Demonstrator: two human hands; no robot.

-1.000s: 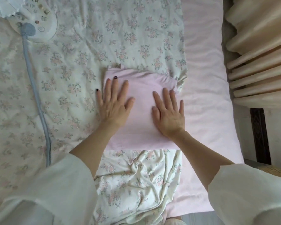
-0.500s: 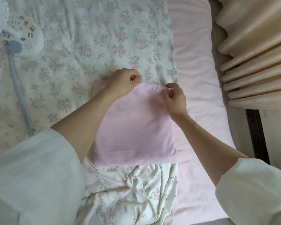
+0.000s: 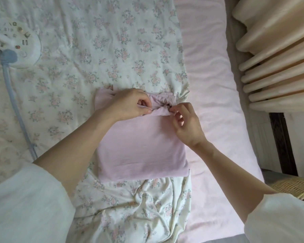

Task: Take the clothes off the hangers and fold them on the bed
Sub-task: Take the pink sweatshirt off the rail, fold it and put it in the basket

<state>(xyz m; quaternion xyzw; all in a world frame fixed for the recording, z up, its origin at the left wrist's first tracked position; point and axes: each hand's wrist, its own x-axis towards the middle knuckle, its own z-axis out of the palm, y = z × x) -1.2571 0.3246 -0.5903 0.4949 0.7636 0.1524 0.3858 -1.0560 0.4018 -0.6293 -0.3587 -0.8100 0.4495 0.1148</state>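
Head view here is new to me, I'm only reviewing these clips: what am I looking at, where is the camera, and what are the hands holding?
There is no machine here. A person wears a wide-angle camera on the head, so you look forward and down along their own arms onto a bed. The left hand and the right hand both pinch the bunched far edge of a folded pink garment, which lies on a floral quilt. A pink sheet shows beside the quilt. At the far left lies a round white device with a blue cable. On the right hang cream curtains, with a wicker basket below. No hangers are in view.
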